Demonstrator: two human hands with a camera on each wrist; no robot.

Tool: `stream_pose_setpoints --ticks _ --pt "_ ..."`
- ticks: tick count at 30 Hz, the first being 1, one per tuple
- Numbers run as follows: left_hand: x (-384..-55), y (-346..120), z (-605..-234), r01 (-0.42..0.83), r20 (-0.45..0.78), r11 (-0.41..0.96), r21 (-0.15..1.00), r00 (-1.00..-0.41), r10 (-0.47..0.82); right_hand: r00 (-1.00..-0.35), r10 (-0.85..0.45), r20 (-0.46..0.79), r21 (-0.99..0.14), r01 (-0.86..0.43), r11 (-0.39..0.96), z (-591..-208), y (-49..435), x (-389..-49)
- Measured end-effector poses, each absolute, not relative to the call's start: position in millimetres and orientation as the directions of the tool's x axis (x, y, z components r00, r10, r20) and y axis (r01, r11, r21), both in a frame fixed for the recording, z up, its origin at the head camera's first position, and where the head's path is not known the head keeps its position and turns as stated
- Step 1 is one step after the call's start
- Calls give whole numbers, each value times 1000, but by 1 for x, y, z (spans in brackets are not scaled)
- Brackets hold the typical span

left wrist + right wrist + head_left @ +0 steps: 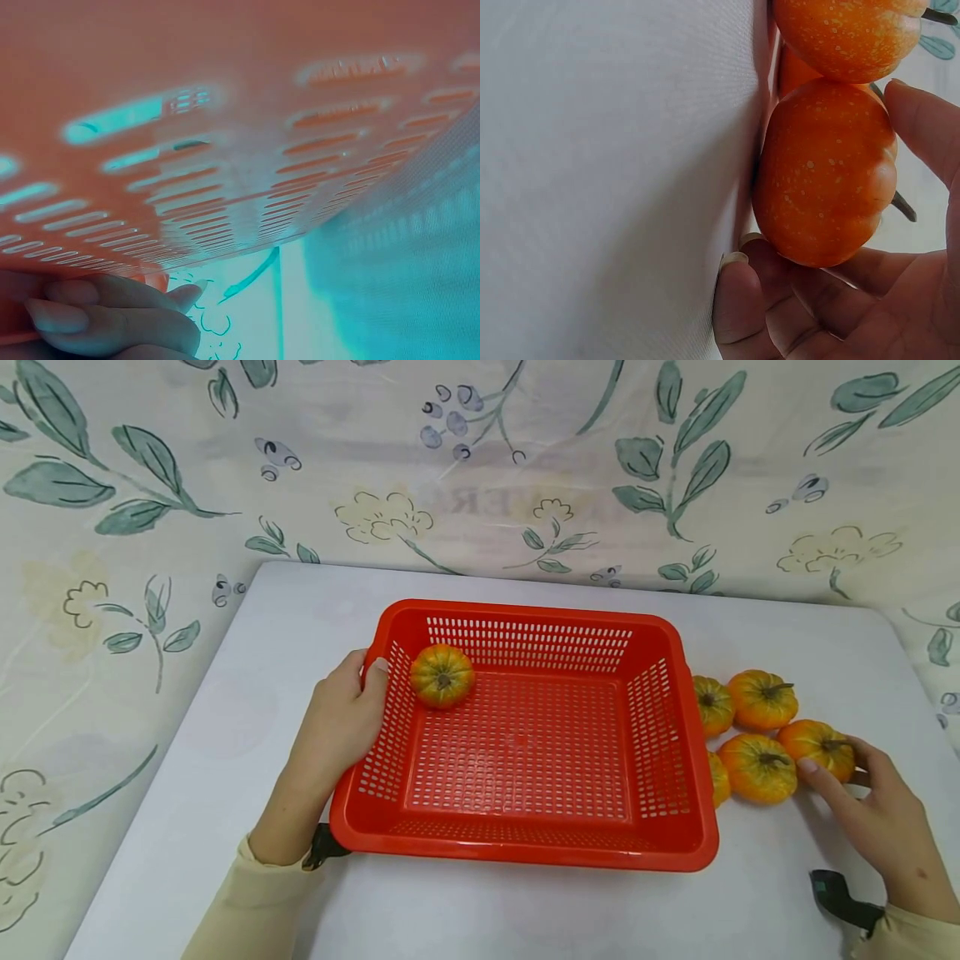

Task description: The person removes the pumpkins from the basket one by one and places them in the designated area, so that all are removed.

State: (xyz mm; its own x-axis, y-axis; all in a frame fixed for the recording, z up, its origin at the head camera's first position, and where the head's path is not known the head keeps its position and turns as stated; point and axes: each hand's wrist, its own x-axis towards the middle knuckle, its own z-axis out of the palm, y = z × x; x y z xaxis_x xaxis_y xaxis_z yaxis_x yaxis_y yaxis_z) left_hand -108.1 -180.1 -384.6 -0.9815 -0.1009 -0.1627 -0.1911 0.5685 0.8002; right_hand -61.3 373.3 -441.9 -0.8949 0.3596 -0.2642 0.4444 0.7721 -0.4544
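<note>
A red plastic basket (517,739) with slotted walls and a mesh floor spans the middle of the head view. My left hand (348,714) grips its left rim, thumb over the top; the fingers (120,315) curl beneath the rim in the left wrist view. One small orange-green pumpkin (442,677) sits inside, at the back left corner. At the right, my right hand (877,806) holds the outermost pumpkin (816,748) of a group, thumb on one side and fingertips on the other. That pumpkin (826,172) rests close to the white surface in the right wrist view.
Beside the held pumpkin lie several more, among them a front pumpkin (757,768) and a back pumpkin (762,699). The basket's right rim partly hides two others. A white table (247,693) lies beneath, with a leaf-patterned cloth (480,468) behind it.
</note>
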Motion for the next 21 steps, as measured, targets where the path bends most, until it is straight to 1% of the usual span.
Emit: stream_pose_setpoints --ticks 6,16,21 --pt "-108 -180 -385 -189 -160 563 805 -982 -101 -903 350 -249 -449 428 784 -442 373 -61" --pt "-108 -179 -384 -187 -158 565 803 -982 -100 -884 380 -272 -426 465 776 -440 371 -60" --pt "-109 -179 -384 -196 -169 559 806 -980 -100 -888 381 -257 -413 457 788 -438 369 -61"
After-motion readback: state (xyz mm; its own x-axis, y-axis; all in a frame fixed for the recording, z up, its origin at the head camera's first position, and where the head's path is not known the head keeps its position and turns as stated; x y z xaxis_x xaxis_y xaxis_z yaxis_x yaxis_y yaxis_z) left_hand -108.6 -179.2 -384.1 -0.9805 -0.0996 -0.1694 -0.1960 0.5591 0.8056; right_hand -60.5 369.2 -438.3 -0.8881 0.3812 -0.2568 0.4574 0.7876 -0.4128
